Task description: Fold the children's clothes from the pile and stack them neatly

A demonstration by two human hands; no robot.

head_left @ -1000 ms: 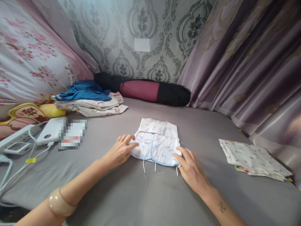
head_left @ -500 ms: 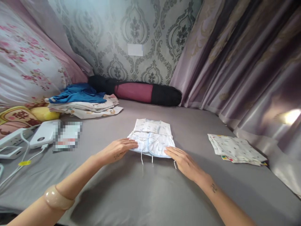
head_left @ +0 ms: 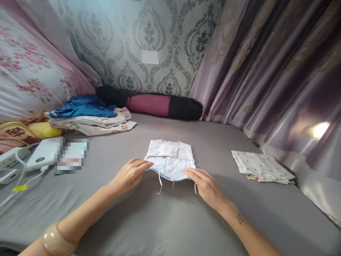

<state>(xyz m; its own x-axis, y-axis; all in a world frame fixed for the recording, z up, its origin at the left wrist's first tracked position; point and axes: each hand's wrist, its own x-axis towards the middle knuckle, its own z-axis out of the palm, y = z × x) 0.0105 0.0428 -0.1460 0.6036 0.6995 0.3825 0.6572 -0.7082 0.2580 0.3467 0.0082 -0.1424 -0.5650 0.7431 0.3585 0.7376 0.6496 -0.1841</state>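
A small white baby shirt point(head_left: 170, 161) with light blue trim and thin tie strings lies folded in front of me on the grey sheet. Its near hem is slightly raised and sags in the middle. At the hem's left corner my left hand point(head_left: 134, 174) has it pinched between thumb and fingers. My right hand point(head_left: 207, 185) grips the right corner in the same way. White strings hang from the hem between the hands, and another dangles beside my right fingers.
Folded printed cloth point(head_left: 262, 167) lies to the right. Back left is a clothes stack topped by a blue garment point(head_left: 85, 106). A white power bank point(head_left: 44, 153), cables and a power strip point(head_left: 12, 158) lie left. A black and maroon roll point(head_left: 149, 105) rests along the wall.
My fingers lay flat on the shirt before; now they have closed on its near corners, and the hem has come up a little. The view has shifted slightly.
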